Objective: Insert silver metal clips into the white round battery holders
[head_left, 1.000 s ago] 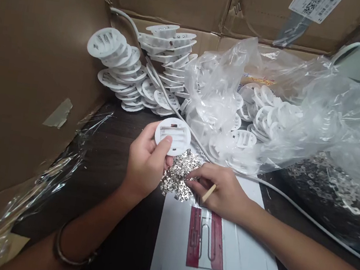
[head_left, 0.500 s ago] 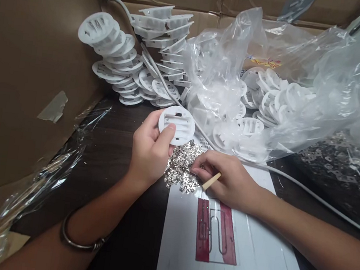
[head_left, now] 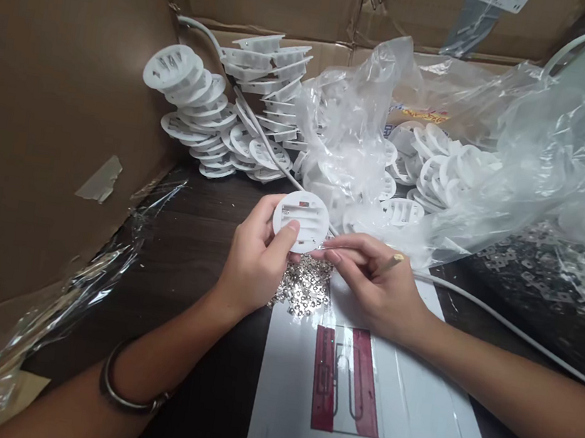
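Observation:
My left hand (head_left: pixel 260 254) grips a round white plastic battery holder (head_left: pixel 314 215), its thumb pressed on the slotted face. Small dark cut-outs show near the holder's upper and lower edges. Closed in a pinch, my right hand (head_left: pixel 386 282) has its fingertips at the holder's lower right edge. A thin wooden stick (head_left: pixel 398 259) pokes out behind its fingers. Something small and shiny is at those fingertips, too small to make out. Below both hands lies a heap of small silvery metal contact plates (head_left: pixel 304 292), partly covered by the left hand.
Stacks of white battery holders (head_left: pixel 194 102) stand at the back left. A clear plastic bag (head_left: pixel 358 127) covers more of them. A grey cable (head_left: pixel 477 292) crosses the table. Under the heap lies a printed sheet (head_left: pixel 408 406). More metal plates (head_left: pixel 561 261) lie at the right.
My right hand has risen from the metal plates to the holder's edge, and the stick in it has turned. My left hand with the holder has shifted slightly right and down.

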Demonstrator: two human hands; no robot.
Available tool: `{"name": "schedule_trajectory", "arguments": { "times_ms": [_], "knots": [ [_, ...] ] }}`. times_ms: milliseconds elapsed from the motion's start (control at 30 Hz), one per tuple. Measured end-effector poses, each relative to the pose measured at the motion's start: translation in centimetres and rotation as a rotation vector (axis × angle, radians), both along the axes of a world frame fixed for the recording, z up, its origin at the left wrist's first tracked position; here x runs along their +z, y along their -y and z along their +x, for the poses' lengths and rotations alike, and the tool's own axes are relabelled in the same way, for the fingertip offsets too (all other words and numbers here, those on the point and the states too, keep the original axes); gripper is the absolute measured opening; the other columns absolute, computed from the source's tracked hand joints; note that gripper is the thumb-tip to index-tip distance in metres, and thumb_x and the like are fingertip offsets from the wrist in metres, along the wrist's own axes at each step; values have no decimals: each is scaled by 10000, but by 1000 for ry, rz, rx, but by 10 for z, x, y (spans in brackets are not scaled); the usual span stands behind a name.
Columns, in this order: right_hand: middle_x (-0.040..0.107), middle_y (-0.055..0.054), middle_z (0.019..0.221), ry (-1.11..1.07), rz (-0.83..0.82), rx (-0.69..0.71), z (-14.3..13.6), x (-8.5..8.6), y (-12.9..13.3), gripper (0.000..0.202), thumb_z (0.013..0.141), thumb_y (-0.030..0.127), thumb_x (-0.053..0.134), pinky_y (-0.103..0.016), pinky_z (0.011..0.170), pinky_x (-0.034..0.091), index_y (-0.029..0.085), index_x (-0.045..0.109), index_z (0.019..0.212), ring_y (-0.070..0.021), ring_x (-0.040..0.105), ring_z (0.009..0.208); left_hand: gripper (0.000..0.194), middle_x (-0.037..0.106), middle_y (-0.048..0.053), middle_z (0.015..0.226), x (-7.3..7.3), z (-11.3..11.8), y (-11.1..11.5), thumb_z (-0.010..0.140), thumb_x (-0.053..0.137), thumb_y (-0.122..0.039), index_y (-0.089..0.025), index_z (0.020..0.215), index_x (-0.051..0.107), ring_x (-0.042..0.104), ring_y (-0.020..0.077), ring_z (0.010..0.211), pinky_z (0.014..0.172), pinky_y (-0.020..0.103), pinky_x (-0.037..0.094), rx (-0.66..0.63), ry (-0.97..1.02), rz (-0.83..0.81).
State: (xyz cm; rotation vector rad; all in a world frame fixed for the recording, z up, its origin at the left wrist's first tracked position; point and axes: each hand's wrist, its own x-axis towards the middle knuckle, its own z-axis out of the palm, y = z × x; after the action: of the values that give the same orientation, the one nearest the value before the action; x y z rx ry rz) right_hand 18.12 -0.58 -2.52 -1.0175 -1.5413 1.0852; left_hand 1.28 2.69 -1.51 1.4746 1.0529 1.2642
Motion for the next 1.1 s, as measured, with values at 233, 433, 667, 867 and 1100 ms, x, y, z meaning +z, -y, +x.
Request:
{"name": "schedule_trajectory", "arguments": {
  "times_ms": [233, 433, 667, 867, 1100],
  "knots": [
    [677, 23, 661, -46, 63, -140, 2, 2, -4, 75, 872, 246, 638, -196, 572, 517, 199, 695, 872, -83, 642, 608, 358, 679, 21, 848, -1, 4, 4, 804, 694, -225, -197, 1125, 539, 645, 119, 633, 516, 190, 526, -108, 34, 21],
    [719, -38, 805, -35, 56, -231, 2, 2, -3, 89, 809, 272, 697, -275, 641, 546, 190, 717, 838, -156, 679, 744, 514, 693, 72, 1032, 0, 10, 4, 717, 773, -197, -185, 1161, 516, 694, 202, 922, 720, 246, 592, -124, 26, 74],
    [720, -20, 748, -180, -55, -255, 1, 3, -1, 234, 794, 266, 715, -312, 644, 561, 194, 612, 992, -164, 681, 690, 532, 702, 59, 1010, -2, 5, 3, 699, 802, -287, -217, 1165, 554, 691, 184, 826, 601, 216, 545, -35, -106, 64],
    [726, 6, 797, -178, 77, -339, -1, 5, -2, 43, 786, 176, 708, -248, 652, 577, 207, 701, 814, -126, 688, 730, 407, 691, 38, 950, 4, 2, 3, 716, 783, -324, -202, 1042, 571, 660, 143, 761, 551, 191, 501, -57, -134, 103],
    [732, 3, 831, -173, 24, -369, 0, 5, -5, 171, 790, 193, 709, -256, 670, 588, 221, 714, 958, -125, 689, 736, 371, 660, 33, 897, 6, 2, 5, 725, 765, -315, -203, 966, 506, 656, 168, 805, 572, 220, 503, -75, -184, 153]
  ]
}}
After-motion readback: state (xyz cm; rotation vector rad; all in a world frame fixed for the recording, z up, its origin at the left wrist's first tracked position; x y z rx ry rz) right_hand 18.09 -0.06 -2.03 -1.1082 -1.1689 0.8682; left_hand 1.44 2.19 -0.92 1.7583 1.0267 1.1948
